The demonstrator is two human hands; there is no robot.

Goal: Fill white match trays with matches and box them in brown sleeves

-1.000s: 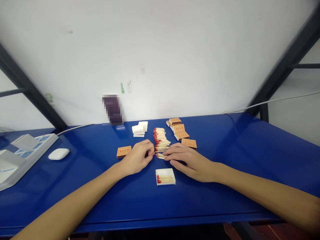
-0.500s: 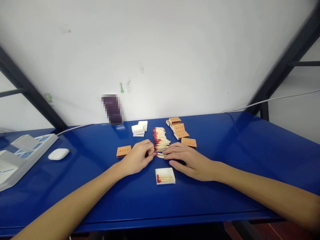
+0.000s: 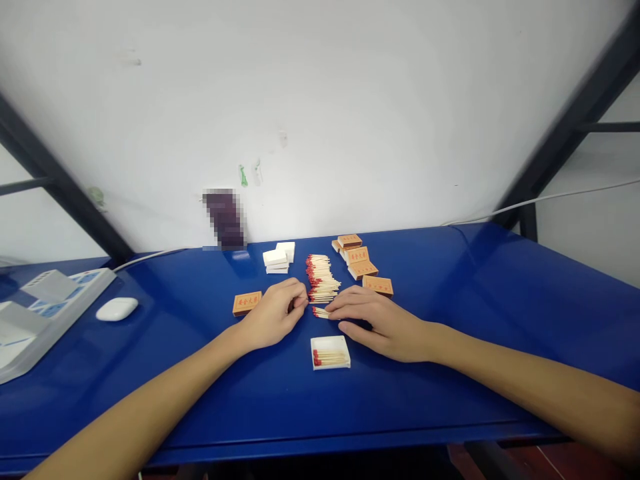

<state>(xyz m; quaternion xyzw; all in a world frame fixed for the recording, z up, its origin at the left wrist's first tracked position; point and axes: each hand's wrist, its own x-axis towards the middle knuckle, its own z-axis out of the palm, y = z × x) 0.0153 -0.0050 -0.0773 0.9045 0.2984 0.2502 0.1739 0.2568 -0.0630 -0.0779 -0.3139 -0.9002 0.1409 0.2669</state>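
Note:
A long pile of red-headed matches [image 3: 320, 277] lies on the blue table, heads to the left. My left hand [image 3: 277, 312] rests at the pile's near left end, its fingers curled and pressed together; whatever they may hold is hidden. With fingers stretched out, my right hand [image 3: 373, 320] lies at the right, fingertips on the tail ends of a few separate matches [image 3: 320, 312] just in front of the pile. Nearer to me sits a white matchbox tray [image 3: 330, 342] with several matches along its front side. An orange matchbox [image 3: 247, 303] is just left of my left hand.
White matchbox trays [image 3: 277, 259] are stacked at the back left of the pile. Several orange matchboxes [image 3: 363, 269] lie at its right. Farther left are a white earphone case [image 3: 117, 309] and a pale plastic tray [image 3: 100, 283]. A blurred dark object [image 3: 227, 220] leans on the wall.
The few matches under my right fingertips now lie slightly apart from the pile, with a wider gap. My left fingertips have drawn back slightly to the left.

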